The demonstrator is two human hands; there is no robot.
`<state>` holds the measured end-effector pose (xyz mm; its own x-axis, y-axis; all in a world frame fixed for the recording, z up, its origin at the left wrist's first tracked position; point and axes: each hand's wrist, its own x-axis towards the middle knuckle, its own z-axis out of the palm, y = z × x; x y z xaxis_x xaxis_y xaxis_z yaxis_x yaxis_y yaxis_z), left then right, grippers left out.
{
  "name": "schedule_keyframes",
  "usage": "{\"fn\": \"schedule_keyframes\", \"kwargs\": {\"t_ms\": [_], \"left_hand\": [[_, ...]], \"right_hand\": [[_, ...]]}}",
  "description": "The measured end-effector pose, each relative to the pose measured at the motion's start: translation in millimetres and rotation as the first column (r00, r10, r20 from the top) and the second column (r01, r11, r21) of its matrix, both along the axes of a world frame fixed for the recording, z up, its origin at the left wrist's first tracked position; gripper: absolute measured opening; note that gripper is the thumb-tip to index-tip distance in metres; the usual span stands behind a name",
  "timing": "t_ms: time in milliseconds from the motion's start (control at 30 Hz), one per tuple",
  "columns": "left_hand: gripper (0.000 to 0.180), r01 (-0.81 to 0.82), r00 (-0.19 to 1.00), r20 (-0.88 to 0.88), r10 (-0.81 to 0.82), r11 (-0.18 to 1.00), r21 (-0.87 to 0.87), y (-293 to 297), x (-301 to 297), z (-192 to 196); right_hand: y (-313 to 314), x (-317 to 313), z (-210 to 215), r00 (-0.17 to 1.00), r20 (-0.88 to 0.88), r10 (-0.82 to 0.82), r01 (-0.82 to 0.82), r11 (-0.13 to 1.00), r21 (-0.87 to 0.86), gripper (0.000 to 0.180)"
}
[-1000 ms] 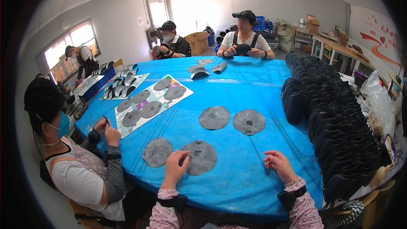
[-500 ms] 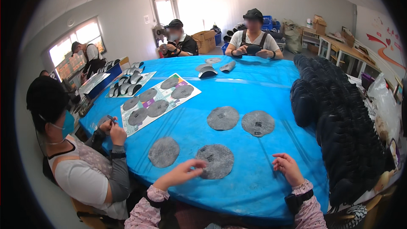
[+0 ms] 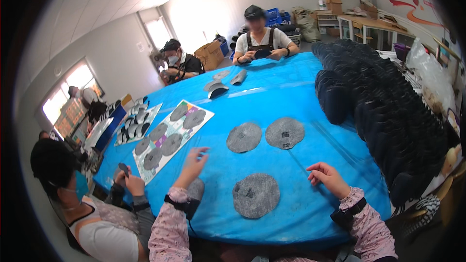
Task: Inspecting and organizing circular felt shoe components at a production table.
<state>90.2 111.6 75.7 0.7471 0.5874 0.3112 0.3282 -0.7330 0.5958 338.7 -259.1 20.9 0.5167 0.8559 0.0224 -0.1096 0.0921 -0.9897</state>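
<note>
In the head view, several grey, rough-textured round pieces lie flat on the table. One round piece point(image 3: 259, 199) with a small dark mark is in front of me, between my hands. My left hand point(image 3: 192, 166) is in the air to its left, fingers stretched out and holding nothing. Another grey piece point(image 3: 196, 189) is partly hidden by my left wrist. My right hand point(image 3: 328, 179) hovers at the right, fingers loosely bent and apart, also holding nothing. Farther off lie two more round pieces, a left one point(image 3: 243, 138) and a right one point(image 3: 285, 134) with dark marks.
Blue sheeting point(image 3: 310, 223) covers the table. A printed board point(image 3: 206, 116) at the left carries several grey discs. A long stack of dark curved pieces point(image 3: 388, 126) lines the right side. Co-workers sit at the left point(image 3: 102, 223) and far side point(image 3: 264, 43), each handling a piece.
My left hand has moved away from the near round piece, to the left and farther out. My right hand stays about where it was. The view has tilted and shifted.
</note>
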Motion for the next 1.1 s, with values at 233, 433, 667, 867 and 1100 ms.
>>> {"fn": "schedule_keyframes", "kwargs": {"t_ms": [233,433,667,867,1100], "left_hand": [[0.079,-0.417,0.716,-0.468,0.519,0.854,0.311,159.3,-61.3,-56.3],[0.083,-0.521,0.654,-0.561,0.508,0.84,0.154,150.0,-37.4,-49.9],[0.069,-0.464,0.559,-0.561,0.611,0.791,0.399,144.9,-41.4,-33.5],[0.042,-0.384,0.685,-0.387,0.617,0.757,0.528,134.8,-43.7,-49.0],[0.046,-0.147,0.792,-0.509,0.336,0.915,0.375,54.5,0.4,-35.4]], "right_hand": [[6.6,-4.0,-8.9,0.995,-0.049,0.089,-0.09,0.996,-0.019,0.02],[5.3,-4.3,-9.6,0.995,-0.06,0.082,-0.084,0.996,-0.035,0.02],[7.1,-3.5,-8.3,0.994,-0.041,0.101,-0.102,0.995,-0.023,0.02],[4.8,-3.1,-5.3,0.994,-0.047,0.1,-0.101,0.995,-0.014,0.019],[5.9,3.7,-7.5,0.994,-0.059,0.097,-0.098,0.995,-0.025,0.019]]}}
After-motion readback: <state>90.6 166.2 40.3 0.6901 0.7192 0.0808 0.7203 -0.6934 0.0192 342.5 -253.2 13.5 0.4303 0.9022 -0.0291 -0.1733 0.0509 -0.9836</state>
